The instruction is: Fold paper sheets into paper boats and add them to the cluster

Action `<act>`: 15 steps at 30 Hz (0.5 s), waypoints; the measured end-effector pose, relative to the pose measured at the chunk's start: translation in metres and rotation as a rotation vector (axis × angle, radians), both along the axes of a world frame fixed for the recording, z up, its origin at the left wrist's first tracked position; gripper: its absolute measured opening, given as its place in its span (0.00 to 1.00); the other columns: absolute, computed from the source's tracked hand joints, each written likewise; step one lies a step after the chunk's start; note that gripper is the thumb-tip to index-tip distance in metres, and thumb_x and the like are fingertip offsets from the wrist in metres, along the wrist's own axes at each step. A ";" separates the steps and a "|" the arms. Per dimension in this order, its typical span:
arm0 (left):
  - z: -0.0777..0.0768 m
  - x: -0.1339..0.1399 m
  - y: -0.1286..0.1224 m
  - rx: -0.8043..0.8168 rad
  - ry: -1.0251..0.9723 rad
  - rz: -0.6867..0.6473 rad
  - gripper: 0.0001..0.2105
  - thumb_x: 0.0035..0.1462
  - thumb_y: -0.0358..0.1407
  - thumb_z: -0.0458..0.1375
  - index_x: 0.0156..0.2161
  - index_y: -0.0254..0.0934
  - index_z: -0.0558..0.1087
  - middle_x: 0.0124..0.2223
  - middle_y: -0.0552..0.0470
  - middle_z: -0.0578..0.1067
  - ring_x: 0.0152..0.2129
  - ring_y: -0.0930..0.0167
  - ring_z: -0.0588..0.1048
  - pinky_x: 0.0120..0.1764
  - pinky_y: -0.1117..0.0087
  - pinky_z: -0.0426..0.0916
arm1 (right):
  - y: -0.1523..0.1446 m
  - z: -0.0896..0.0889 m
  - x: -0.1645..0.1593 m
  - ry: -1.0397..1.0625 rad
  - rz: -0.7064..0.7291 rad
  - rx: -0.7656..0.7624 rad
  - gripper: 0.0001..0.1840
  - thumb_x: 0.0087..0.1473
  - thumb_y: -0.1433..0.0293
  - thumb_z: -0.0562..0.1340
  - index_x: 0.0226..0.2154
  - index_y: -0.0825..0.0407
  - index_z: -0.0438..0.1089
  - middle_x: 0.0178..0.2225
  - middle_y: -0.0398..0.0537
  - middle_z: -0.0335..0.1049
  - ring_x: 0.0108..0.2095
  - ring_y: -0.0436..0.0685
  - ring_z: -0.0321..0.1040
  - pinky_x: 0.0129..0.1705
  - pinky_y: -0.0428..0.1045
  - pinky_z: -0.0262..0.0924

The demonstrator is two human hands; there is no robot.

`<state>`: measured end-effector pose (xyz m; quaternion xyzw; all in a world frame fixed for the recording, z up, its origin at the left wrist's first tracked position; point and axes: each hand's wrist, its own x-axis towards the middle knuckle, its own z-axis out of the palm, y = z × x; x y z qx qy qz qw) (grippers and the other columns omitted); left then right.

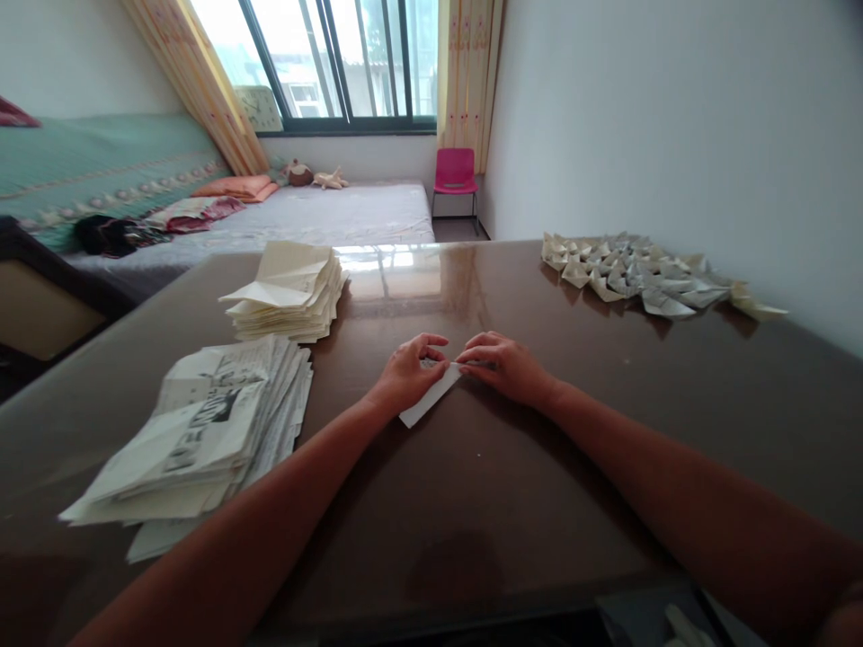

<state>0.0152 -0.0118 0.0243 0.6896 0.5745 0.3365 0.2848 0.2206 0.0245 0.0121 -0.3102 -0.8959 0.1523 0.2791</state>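
Note:
A small folded piece of paper (429, 401), pale and narrow, lies slanted on the brown table in front of me. My left hand (416, 364) pinches its upper part between thumb and fingers. At the paper's far tip, the fingertips of my right hand (497, 362) press together on it, close beside the left thumb. Both hands rest low over the tabletop, and their fingers partly hide the paper's upper end.
Left of my hands are a stack of printed newspaper sheets (209, 422) and, behind it, a stack of cream paper (289, 292). Several folded paper boats (627, 270) stand at the far right by the wall. Beyond the table (580, 467) are a bed (364, 211) and a pink chair (456, 171).

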 end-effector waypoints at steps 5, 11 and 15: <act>-0.004 0.004 -0.002 0.122 0.119 -0.060 0.10 0.53 0.34 0.57 0.41 0.40 0.76 0.35 0.54 0.77 0.36 0.70 0.74 0.44 0.68 0.67 | 0.002 -0.001 -0.002 0.069 0.011 -0.103 0.08 0.57 0.66 0.60 0.32 0.50 0.75 0.35 0.47 0.72 0.38 0.53 0.66 0.42 0.49 0.60; -0.006 0.005 -0.004 0.229 0.273 -0.103 0.09 0.56 0.39 0.56 0.33 0.41 0.78 0.34 0.51 0.74 0.38 0.67 0.70 0.44 0.66 0.66 | 0.000 0.000 -0.002 -0.008 -0.047 -0.066 0.12 0.57 0.61 0.60 0.29 0.51 0.72 0.32 0.46 0.71 0.37 0.53 0.63 0.39 0.48 0.58; -0.007 0.007 -0.003 0.224 0.319 -0.104 0.08 0.56 0.38 0.56 0.32 0.41 0.77 0.35 0.51 0.73 0.39 0.67 0.70 0.43 0.67 0.66 | 0.002 0.002 0.001 -0.099 -0.040 -0.005 0.15 0.57 0.59 0.59 0.26 0.52 0.70 0.30 0.47 0.70 0.36 0.53 0.62 0.39 0.47 0.57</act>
